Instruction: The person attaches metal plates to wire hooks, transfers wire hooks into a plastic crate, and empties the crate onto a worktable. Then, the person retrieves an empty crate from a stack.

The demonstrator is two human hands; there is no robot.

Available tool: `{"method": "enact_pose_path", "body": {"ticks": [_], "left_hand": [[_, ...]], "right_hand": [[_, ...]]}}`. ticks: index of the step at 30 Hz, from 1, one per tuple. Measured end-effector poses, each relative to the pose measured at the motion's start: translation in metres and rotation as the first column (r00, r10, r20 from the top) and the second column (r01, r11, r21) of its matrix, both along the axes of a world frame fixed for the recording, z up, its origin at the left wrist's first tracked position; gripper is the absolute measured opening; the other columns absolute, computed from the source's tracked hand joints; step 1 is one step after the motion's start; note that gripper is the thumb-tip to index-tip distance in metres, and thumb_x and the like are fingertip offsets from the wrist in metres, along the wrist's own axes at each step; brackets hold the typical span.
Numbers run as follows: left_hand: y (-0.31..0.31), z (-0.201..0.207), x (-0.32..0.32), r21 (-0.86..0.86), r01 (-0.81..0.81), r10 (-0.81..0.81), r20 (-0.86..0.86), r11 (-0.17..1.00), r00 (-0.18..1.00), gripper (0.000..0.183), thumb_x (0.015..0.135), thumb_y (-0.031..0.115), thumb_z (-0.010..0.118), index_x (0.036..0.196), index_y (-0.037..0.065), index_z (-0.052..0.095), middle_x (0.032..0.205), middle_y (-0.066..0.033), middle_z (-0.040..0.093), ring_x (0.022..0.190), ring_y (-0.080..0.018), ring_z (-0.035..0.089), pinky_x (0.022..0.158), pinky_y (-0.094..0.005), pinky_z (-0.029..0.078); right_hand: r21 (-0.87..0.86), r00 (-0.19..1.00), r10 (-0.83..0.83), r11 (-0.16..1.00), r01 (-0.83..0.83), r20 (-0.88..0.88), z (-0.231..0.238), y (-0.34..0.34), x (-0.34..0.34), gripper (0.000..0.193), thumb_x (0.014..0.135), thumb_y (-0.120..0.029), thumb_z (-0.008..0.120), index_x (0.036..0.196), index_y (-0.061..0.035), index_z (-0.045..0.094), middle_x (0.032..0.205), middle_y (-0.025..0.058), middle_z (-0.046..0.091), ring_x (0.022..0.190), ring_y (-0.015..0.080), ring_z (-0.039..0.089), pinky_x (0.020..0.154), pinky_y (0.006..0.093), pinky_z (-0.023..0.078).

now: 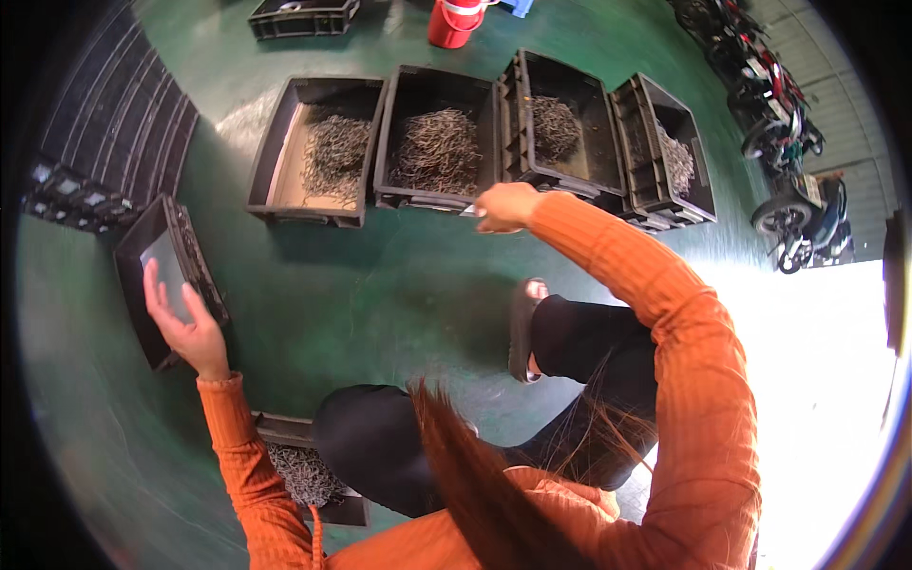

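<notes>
My left hand [187,328] is raised with its fingers spread and holds nothing. Behind it, on the left, a black plastic crate [197,256] stands tilted, with a pale sheet [171,249] showing inside. Reaching forward, my right hand [508,207] is closed at the near edge of the second crate [380,180] in a row. Whatever its fingers hold there is too small to make out. A heap of small grey metal parts [439,150] lies in that crate. To its right, another crate [598,157] carries a smaller heap of such parts [556,128].
At the row's ends stand a crate with a pale bottom [285,157] and a narrower-looking crate [698,185]. Stacked crates [114,114] rise at left. One more crate [356,513] of parts sits beside my knee. A red bucket [451,28] stands far off; motorcycles [788,204] line the right.
</notes>
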State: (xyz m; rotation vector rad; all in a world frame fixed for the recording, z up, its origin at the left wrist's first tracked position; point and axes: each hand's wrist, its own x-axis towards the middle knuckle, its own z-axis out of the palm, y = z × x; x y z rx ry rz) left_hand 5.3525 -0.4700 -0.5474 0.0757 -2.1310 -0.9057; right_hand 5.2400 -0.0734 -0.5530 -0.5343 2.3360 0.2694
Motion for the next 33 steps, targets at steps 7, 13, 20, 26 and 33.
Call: {"method": "enact_pose_path", "body": {"ticks": [7, 13, 20, 26, 33], "left_hand": [[0.076, 0.032, -0.051, -0.065, 0.347, -0.343, 0.071, 0.935, 0.937, 0.033, 0.083, -0.001, 0.046, 0.117, 0.0, 0.047, 0.115, -0.0125, 0.053, 0.11, -0.0221, 0.049, 0.093, -0.033, 0.036], [0.106, 0.02, -0.037, -0.129, 0.353, -0.316, 0.244, 0.927, 0.917, 0.037, 0.079, -0.003, 0.049, 0.115, 0.005, 0.049, 0.11, -0.0112, 0.056, 0.104, -0.0219, 0.053, 0.086, -0.0318, 0.04], [0.14, -0.015, -0.041, 0.112, 0.299, -0.302, 0.615, 0.948, 0.729, 0.037, 0.078, 0.001, 0.052, 0.114, 0.004, 0.049, 0.102, -0.0114, 0.058, 0.096, -0.0214, 0.056, 0.079, -0.0323, 0.044], [0.201, -0.043, -0.071, 0.016, 0.602, -0.342, 0.836, 0.798, 0.43, 0.03, 0.079, 0.008, 0.055, 0.108, 0.005, 0.052, 0.101, -0.0148, 0.057, 0.094, -0.0272, 0.057, 0.082, -0.0347, 0.045], [0.318, -0.085, -0.115, 0.221, 0.571, -0.527, 0.72, 0.79, 0.451, 0.03, 0.085, 0.023, 0.051, 0.108, 0.003, 0.054, 0.103, -0.0167, 0.056, 0.098, -0.0313, 0.054, 0.084, -0.0373, 0.043]], "right_hand": [[-0.119, 0.751, -0.449, 0.884, 0.452, -0.484, -0.028, 0.17, 0.007, 0.084, 0.055, -0.027, 0.08, 0.125, -0.0173, 0.034, 0.113, 0.013, 0.049, 0.109, 0.0305, 0.048, 0.086, 0.0437, 0.043], [-0.245, 0.864, -0.34, 0.933, 0.262, -0.371, -0.064, 0.203, -0.016, 0.078, 0.056, -0.028, 0.078, 0.123, -0.0189, 0.04, 0.113, 0.0108, 0.054, 0.106, 0.0302, 0.051, 0.09, 0.0459, 0.037], [-0.416, 0.935, -0.238, 0.903, 0.112, -0.264, -0.06, 0.218, -0.033, 0.05, 0.06, -0.014, 0.069, 0.108, -0.0126, 0.055, 0.077, 0.0166, 0.062, 0.078, 0.0344, 0.06, 0.071, 0.0421, 0.046], [-0.471, 0.891, -0.163, 0.88, -0.063, -0.424, -0.043, 0.216, -0.049, 0.04, 0.06, -0.01, 0.066, 0.095, -0.0112, 0.047, 0.073, 0.014, 0.061, 0.071, 0.0348, 0.059, 0.062, 0.0445, 0.046], [-0.559, 0.938, -0.175, 0.829, -0.024, -0.301, -0.058, 0.217, -0.04, 0.042, 0.063, -0.01, 0.068, 0.099, -0.0104, 0.047, 0.083, 0.0138, 0.061, 0.076, 0.0345, 0.059, 0.063, 0.0424, 0.046]]}}
